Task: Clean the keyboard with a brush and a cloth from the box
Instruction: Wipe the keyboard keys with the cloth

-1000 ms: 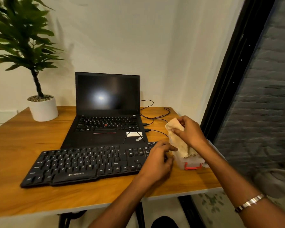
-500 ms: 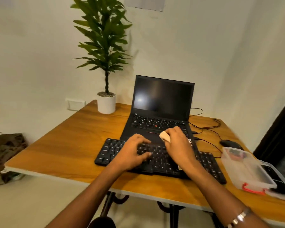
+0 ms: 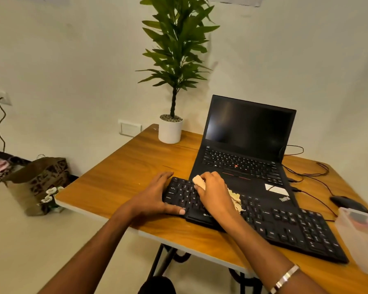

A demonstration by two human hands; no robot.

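Observation:
A black external keyboard (image 3: 285,223) lies across the front of the wooden table (image 3: 123,179), in front of an open laptop. My right hand (image 3: 216,192) presses a cream cloth (image 3: 235,198) onto the keyboard's left part; one fold shows at my fingertips, the rest trails out behind my palm. My left hand (image 3: 155,196) lies flat on the keyboard's left end, thumb along its front edge, holding it steady. The clear plastic box (image 3: 359,236) stands at the right edge of the table. No brush is visible.
The black laptop (image 3: 246,149) sits open behind the keyboard, screen dark. A potted plant (image 3: 170,130) stands at the table's back corner. Cables (image 3: 306,172) and a black mouse (image 3: 346,203) lie to the right. A patterned bag (image 3: 38,183) sits on the floor at left.
My right hand lifted the cloth from the box and brought it onto the keyboard, then slid it toward the left end. My left hand shifted to the keyboard's left edge. My head turned left.

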